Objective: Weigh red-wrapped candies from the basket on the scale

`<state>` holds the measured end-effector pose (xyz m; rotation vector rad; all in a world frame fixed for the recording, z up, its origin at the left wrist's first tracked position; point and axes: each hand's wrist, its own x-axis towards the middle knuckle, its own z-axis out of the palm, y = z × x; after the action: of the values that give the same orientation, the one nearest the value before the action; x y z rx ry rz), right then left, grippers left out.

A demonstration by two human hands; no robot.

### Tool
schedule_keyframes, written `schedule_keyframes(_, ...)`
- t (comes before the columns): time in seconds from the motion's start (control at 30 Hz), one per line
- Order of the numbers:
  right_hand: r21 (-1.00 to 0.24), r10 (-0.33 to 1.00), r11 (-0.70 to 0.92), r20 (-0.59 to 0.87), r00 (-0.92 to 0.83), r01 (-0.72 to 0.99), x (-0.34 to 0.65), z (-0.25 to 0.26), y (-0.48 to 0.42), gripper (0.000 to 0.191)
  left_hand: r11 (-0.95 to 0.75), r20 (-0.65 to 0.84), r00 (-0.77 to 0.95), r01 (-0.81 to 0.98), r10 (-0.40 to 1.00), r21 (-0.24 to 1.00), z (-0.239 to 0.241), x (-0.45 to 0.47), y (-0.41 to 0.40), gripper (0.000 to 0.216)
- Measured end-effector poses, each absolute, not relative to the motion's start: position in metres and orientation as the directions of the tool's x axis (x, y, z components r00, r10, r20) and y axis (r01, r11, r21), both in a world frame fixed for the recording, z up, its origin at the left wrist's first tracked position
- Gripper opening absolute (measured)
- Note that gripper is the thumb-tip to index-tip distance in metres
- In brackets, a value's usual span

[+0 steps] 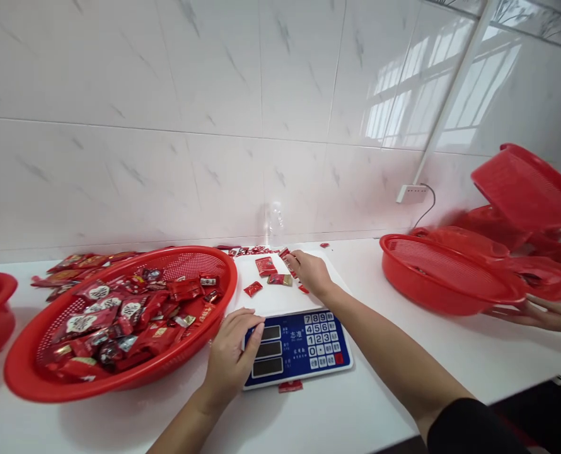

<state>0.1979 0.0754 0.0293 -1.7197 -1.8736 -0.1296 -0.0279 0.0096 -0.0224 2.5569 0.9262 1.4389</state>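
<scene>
A white electronic scale [337, 271] with a blue keypad panel [299, 347] lies in front of me. On its pan are several red-wrapped candies, among them a square red packet [265, 266] and a red-and-gold candy [279, 279]. My right hand [311, 272] reaches over the pan, fingertips closed on a small red-wrapped candy [285, 254]. My left hand [236, 350] rests at the scale's left front corner, thumb apart from the fingers, holding nothing. Left of it stands a red plastic basket [25, 372] filled with mixed wrapped candies [133, 315].
Red packets lie behind the basket [67, 271], and one pokes out under the scale's front edge [290, 386]. At right, another person's hand [540, 315] touches a red basket [451, 306]; more red baskets [531, 189] pile behind. A power strip [411, 193] hangs by the tiled wall.
</scene>
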Motion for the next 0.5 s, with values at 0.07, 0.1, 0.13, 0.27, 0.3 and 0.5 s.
schedule_keyframes(0.07,-0.333,0.883,0.161,0.469,0.015,0.929,0.2,0.028,0.077,0.042,-0.81,0.755,0.372,0.475,0.54,0.344,-0.023,-0.029,0.008,0.012)
schedule_keyframes(0.1,-0.341,0.885,0.164,0.465,0.015,0.926,0.2,0.027,0.078,0.042,-0.807,0.754,0.368,0.477,0.544,0.349,-0.024,-0.029,0.008,0.012)
schedule_keyframes(0.13,-0.347,0.887,0.172,0.461,0.008,0.922,0.199,0.027,0.079,0.042,-0.803,0.753,0.363,0.479,0.549,0.354,-0.025,-0.029,0.008,0.012)
schedule_keyframes(0.27,-0.355,0.9,0.231,0.432,-0.06,0.906,0.193,0.028,0.085,0.038,-0.794,0.739,0.361,0.478,0.568,0.376,-0.025,-0.031,0.007,0.012)
schedule_keyframes(0.3,-0.355,0.903,0.243,0.423,-0.077,0.903,0.191,0.029,0.087,0.036,-0.792,0.735,0.363,0.477,0.572,0.38,-0.025,-0.031,0.007,0.012)
schedule_keyframes(0.5,-0.352,0.92,0.249,0.376,-0.108,0.902,0.178,0.025,0.095,0.039,-0.784,0.718,0.37,0.477,0.59,0.398,-0.025,-0.031,0.004,0.012)
